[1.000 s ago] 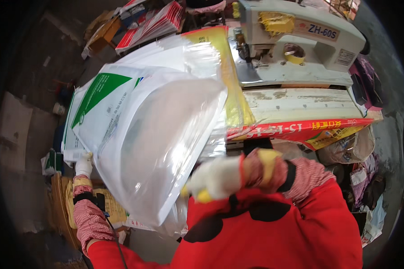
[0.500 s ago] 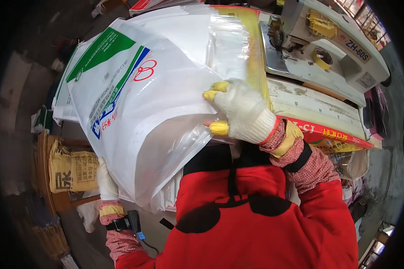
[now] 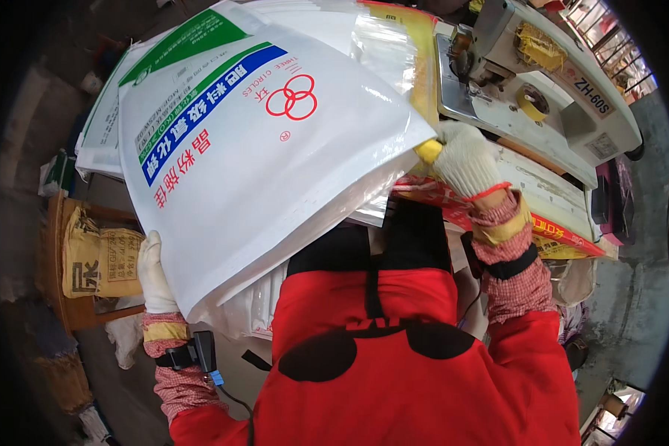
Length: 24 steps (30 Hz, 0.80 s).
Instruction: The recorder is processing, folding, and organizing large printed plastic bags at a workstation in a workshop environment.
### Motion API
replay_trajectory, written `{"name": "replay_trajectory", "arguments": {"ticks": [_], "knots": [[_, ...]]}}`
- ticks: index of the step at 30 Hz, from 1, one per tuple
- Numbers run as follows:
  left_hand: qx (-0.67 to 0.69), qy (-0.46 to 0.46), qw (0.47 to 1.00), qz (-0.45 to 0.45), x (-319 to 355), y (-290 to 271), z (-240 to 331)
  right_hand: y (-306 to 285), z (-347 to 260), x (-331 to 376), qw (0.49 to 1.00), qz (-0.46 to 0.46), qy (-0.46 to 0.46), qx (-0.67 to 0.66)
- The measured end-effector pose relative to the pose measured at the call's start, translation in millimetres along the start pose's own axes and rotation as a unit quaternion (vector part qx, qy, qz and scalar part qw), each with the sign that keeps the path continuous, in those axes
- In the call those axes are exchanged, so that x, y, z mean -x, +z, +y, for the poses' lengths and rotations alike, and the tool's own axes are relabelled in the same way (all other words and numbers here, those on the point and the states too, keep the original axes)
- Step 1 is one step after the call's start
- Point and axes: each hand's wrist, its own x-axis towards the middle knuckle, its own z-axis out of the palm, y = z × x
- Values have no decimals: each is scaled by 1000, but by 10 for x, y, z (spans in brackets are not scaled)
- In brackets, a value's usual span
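A large white woven plastic bag with green, blue and red print stretches in front of me. In a white glove with yellow fingertips, my right hand is closed on the bag's right corner. My left hand, also gloved, grips the lower left edge; some of its fingers are hidden behind the bag. The bag's near side hangs slightly parted, with a clear film-like lining showing along it. Beneath it lies a stack of similar white bags, partly covered.
A pale industrial sewing machine stands at the right, beyond yellow-and-red printed bags. A wooden stand with a yellow printed sack is at the left. A cabled device is strapped to my left wrist.
My right hand has moved right and closed on the bag's corner, where before its fingers were spread. The bag is pulled flatter and tauter. My left hand has shifted slightly up and left.
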Motion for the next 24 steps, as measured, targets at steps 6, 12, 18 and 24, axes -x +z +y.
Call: {"name": "replay_trajectory", "arguments": {"ticks": [6, 12, 18, 24], "knots": [[132, -89, 987, 12, 512, 313, -344, 62, -167, 325, 951, -233, -147, -138], [-99, 77, 989, -78, 704, 408, -131, 1148, -39, -318, 881, -106, -426, 175], [22, -41, 995, -89, 965, 170, 111, 784, 131, -463, 873, -25, -467, 140], [96, -60, 992, -59, 1161, 136, -292, 709, -210, -139, 861, 80, -491, 103]]}}
